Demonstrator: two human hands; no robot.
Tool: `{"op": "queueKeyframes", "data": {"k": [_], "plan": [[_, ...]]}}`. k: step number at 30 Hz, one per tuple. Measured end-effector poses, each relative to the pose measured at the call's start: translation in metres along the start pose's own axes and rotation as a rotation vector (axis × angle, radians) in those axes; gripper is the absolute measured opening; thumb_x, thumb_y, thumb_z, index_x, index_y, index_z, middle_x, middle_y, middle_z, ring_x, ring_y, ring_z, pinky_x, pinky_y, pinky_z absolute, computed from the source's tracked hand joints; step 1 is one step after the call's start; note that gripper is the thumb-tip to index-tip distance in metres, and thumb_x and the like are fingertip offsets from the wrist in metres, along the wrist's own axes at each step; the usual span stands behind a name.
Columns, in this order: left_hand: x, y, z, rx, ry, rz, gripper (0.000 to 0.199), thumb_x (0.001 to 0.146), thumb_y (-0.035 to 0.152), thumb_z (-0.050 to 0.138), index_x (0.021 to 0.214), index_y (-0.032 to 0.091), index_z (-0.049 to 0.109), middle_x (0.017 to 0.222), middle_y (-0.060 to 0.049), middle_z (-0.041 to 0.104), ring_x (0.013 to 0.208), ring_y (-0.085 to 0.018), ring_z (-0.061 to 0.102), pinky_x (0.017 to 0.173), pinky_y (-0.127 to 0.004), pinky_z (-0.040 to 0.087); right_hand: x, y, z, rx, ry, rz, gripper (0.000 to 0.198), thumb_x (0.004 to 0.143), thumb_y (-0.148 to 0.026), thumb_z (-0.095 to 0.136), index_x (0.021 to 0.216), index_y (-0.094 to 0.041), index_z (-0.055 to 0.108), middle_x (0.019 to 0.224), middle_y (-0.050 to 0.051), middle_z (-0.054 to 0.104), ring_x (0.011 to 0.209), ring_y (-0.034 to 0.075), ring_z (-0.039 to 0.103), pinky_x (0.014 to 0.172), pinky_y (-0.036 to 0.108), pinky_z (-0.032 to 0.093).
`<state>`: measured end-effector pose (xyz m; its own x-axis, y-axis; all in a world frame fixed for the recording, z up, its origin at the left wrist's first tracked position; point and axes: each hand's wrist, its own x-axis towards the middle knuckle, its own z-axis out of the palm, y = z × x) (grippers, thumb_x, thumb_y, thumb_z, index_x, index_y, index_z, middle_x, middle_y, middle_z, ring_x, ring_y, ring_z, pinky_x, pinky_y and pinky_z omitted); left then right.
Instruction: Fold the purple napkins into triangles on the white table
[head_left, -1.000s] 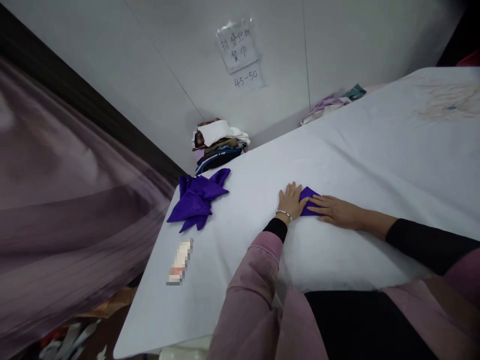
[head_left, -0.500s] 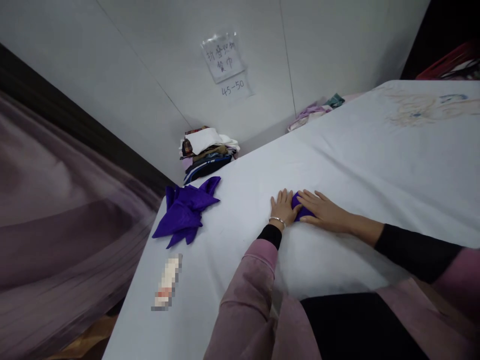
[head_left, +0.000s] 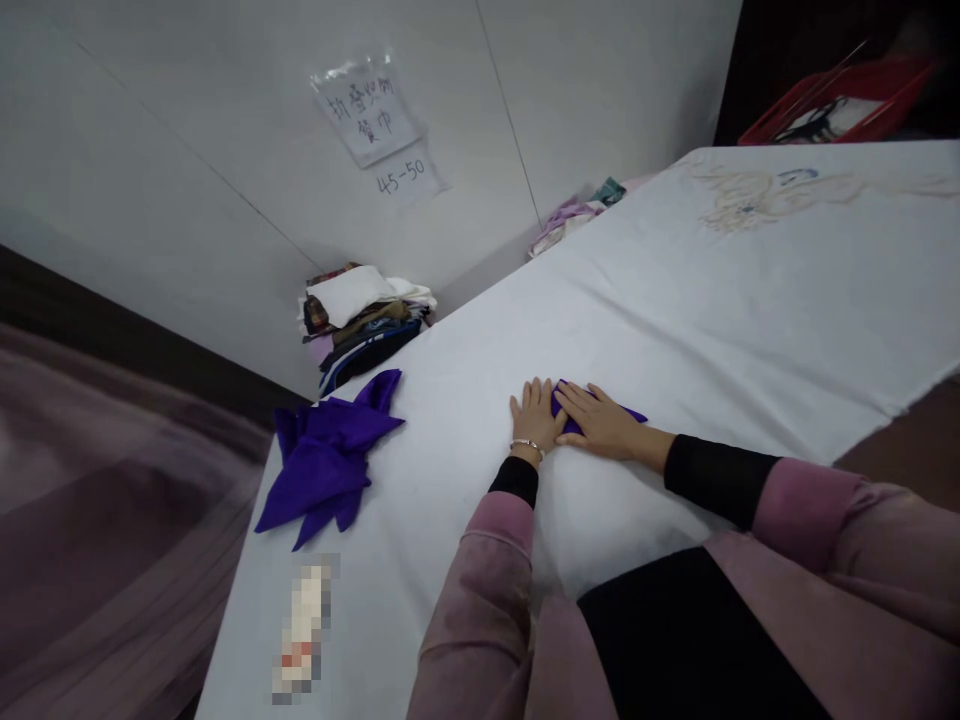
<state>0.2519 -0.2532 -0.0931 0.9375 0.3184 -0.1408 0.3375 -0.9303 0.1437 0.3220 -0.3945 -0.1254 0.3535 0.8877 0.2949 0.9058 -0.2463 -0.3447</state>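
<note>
A small folded purple napkin (head_left: 571, 426) lies flat on the white-covered table, mostly hidden under my hands. My left hand (head_left: 535, 418) rests palm down at its left edge, fingers spread. Flat across its top lies my right hand (head_left: 600, 420), fingers stretched out toward the left hand. A pointed corner of purple cloth sticks out to the right, beyond the right hand's knuckles. Off to the left, several more purple napkins (head_left: 322, 465) sit in a loose, crumpled heap.
A blurred-out oblong object (head_left: 306, 625) lies near the table's left edge. Behind the table are a stack of folded clothes (head_left: 367, 320) and more cloth (head_left: 570, 220). A paper sign (head_left: 367, 110) hangs on the wall; a red basket (head_left: 832, 100) stands at the far right.
The view has turned rightward, so the scene sits farther left. My right hand has slid over the napkin, and a purple corner now shows on its far right side.
</note>
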Motion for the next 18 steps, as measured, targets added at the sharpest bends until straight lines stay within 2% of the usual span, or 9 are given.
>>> {"op": "queueKeyframes", "data": {"k": [3,8,11,13,15,18], "plan": [[-0.001,0.0,0.001,-0.006,0.028,0.006,0.066,0.091,0.053,0.027,0.149,0.021,0.018,0.157,-0.008,0.015,0.145,-0.026,0.009,0.114,-0.056,0.009,-0.008,0.007,-0.006,-0.031,-0.028,-0.013,0.087,0.084,-0.071,0.034,0.151,-0.021,0.011,0.15,0.015,0.032,0.138,0.033,0.026,0.11,0.055,0.021],[-0.002,0.0,0.003,-0.012,0.048,0.013,0.069,0.091,0.058,0.023,0.149,0.021,0.019,0.157,-0.009,0.017,0.144,-0.026,0.01,0.114,-0.056,0.009,-0.023,0.025,-0.018,-0.016,-0.087,-0.069,0.082,0.085,-0.068,0.036,0.151,-0.026,0.013,0.151,0.011,0.03,0.138,0.034,0.024,0.11,0.058,0.02],[-0.001,0.0,0.003,-0.014,0.048,0.005,0.068,0.091,0.06,0.022,0.148,0.023,0.019,0.157,-0.008,0.016,0.144,-0.026,0.009,0.114,-0.055,0.009,-0.038,0.044,-0.035,0.043,-0.158,-0.068,0.081,0.086,-0.066,0.04,0.151,-0.027,0.012,0.152,0.011,0.028,0.138,0.033,0.025,0.111,0.058,0.019],[-0.001,0.0,0.002,-0.018,0.048,0.001,0.068,0.091,0.061,0.022,0.148,0.024,0.02,0.157,-0.007,0.017,0.145,-0.026,0.008,0.115,-0.054,0.008,-0.053,0.058,-0.051,0.119,-0.195,-0.051,0.081,0.085,-0.063,0.044,0.151,-0.027,0.013,0.152,0.01,0.031,0.136,0.032,0.03,0.111,0.055,0.023],[-0.001,-0.001,0.002,-0.024,0.05,0.002,0.069,0.09,0.062,0.021,0.148,0.025,0.02,0.157,-0.007,0.017,0.145,-0.026,0.009,0.115,-0.054,0.008,-0.068,0.071,-0.067,0.201,-0.175,0.016,0.076,0.085,-0.061,0.046,0.15,-0.029,0.021,0.149,0.008,0.037,0.132,0.03,0.038,0.108,0.052,0.032],[-0.001,-0.001,0.002,-0.032,0.053,0.009,0.07,0.09,0.063,0.019,0.148,0.024,0.021,0.157,-0.008,0.018,0.144,-0.026,0.009,0.114,-0.055,0.008,-0.085,0.079,-0.082,0.269,-0.093,0.094,0.056,0.088,-0.055,0.045,0.137,-0.029,0.047,0.133,0.008,0.055,0.12,0.029,0.051,0.098,0.047,0.043]]}}
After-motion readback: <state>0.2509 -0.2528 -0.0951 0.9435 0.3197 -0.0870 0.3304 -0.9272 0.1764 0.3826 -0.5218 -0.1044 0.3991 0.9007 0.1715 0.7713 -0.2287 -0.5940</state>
